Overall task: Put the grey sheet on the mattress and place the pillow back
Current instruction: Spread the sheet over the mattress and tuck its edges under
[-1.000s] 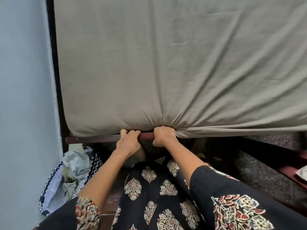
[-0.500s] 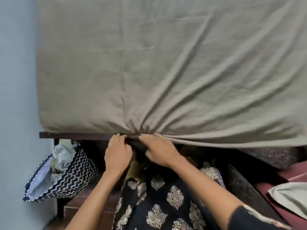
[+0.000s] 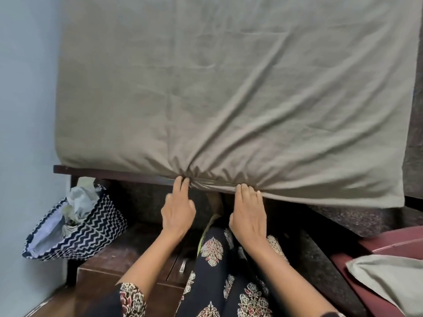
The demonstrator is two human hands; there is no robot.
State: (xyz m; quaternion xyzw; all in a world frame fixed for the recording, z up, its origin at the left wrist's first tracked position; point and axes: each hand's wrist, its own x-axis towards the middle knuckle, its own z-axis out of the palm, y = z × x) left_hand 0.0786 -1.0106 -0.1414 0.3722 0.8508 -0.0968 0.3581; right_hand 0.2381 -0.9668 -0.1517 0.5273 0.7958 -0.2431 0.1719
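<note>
Over by the pale wall on the left, a zigzag-patterned bag (image 3: 75, 225) stuffed with crumpled cloth is seen hanging beside the dark bed frame (image 3: 109, 173). The grey sheet (image 3: 229, 94) is spread over the mattress, bunched into a gather at the near edge. That gather is touched by the left hand (image 3: 178, 211), fingers together and extended, not clamped. The right hand (image 3: 248, 216) is laid flat with fingers slightly apart, tips on the sheet's lower edge. Grey cloth (image 3: 389, 280), maybe the pillow, is seen at far right.
</note>
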